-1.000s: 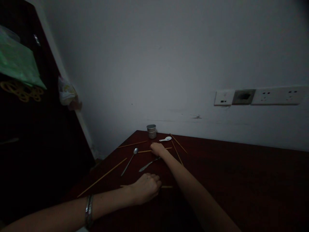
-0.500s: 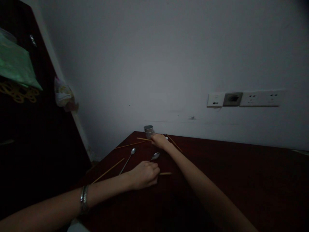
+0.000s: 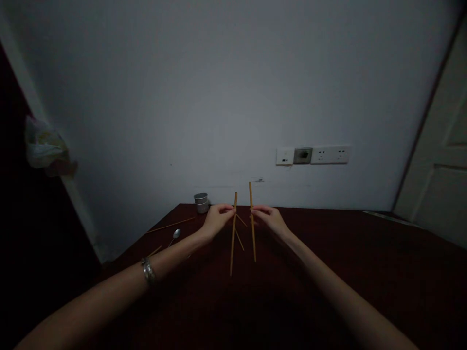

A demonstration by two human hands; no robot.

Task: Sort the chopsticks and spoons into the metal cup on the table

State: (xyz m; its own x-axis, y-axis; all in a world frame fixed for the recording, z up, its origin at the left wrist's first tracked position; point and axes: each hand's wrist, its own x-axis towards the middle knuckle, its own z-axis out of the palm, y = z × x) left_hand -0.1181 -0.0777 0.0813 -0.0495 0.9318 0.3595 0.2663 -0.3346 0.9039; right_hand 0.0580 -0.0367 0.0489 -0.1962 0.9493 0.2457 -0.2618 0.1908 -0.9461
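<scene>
My left hand (image 3: 216, 219) pinches a wooden chopstick (image 3: 232, 243) near its upper end, so that it hangs almost upright above the table. Close on its right, my right hand (image 3: 270, 218) grips another chopstick (image 3: 253, 236) the same way; the two sticks are apart. Behind them two more chopsticks lie on the table, partly covered. Left of my left forearm are a metal spoon (image 3: 176, 234), its handle partly hidden, and a loose chopstick (image 3: 171, 225). A grey metal cup (image 3: 201, 203) stands at the back left corner.
The dark red table (image 3: 328, 262) meets a pale wall with a row of sockets (image 3: 314, 155). A plastic bag (image 3: 45, 146) hangs at the left. At the far right is a light door (image 3: 441, 160).
Both hands have lifted a chopstick from the table and brought them side by side, upright. The view has turned to the right.
</scene>
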